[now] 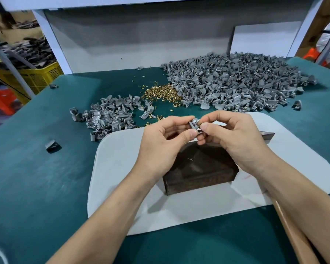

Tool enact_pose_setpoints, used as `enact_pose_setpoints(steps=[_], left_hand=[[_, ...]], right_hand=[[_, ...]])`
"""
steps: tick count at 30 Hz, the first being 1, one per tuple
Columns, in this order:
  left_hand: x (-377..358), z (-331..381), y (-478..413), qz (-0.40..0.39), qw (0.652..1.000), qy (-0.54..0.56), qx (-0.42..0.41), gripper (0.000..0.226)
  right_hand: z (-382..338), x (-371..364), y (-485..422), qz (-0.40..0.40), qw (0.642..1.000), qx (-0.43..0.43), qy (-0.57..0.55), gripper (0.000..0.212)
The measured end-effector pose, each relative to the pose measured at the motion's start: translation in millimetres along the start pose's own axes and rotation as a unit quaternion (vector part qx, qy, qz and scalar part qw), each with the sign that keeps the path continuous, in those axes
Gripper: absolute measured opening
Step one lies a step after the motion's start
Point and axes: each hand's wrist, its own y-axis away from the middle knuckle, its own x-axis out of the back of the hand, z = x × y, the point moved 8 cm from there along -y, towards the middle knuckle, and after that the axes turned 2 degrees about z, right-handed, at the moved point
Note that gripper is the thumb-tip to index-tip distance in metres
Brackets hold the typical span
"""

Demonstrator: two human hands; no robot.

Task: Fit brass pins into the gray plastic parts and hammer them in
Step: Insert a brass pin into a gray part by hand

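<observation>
— Held where, the gray plastic part [194,124]?
— Up in the air above the dark metal block [200,168], pinched from both sides. Gripped between thumb and forefinger of the left hand [160,141], and by the curled fingertips of the right hand [234,138] at the other edge. Impossible to tell whether a pin sits between those fingertips.
— And the stock?
— Loose on the green table [36,178]. Far right, a big heap of gray parts [236,80]; left of centre, a smaller heap [110,115]; between the two, a pile of brass pins [160,93], touching the big heap's edge.
— Any container?
— Only a yellow crate [40,77] beyond the table's left edge, heaped with dark gray pieces too blurred to name.
— Under the block?
— A white mat [118,168], with a dark hammer head [267,134] lying on it just past the right hand.
</observation>
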Motion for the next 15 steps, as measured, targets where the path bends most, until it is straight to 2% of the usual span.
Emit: enact_pose_setpoints(steps=[5,15], left_hand=[[0.3,-0.4,-0.4,-0.002,1.0,-0.001,0.001,0.027],[0.8,1.3,0.0,-0.002,1.0,-0.01,-0.003,0.026]], right_hand=[[2.2,-0.3,-1.0,0.002,0.998,-0.008,-0.056,0.02],[2.0,2.1,-1.0,0.013,1.0,0.002,-0.028,0.018]])
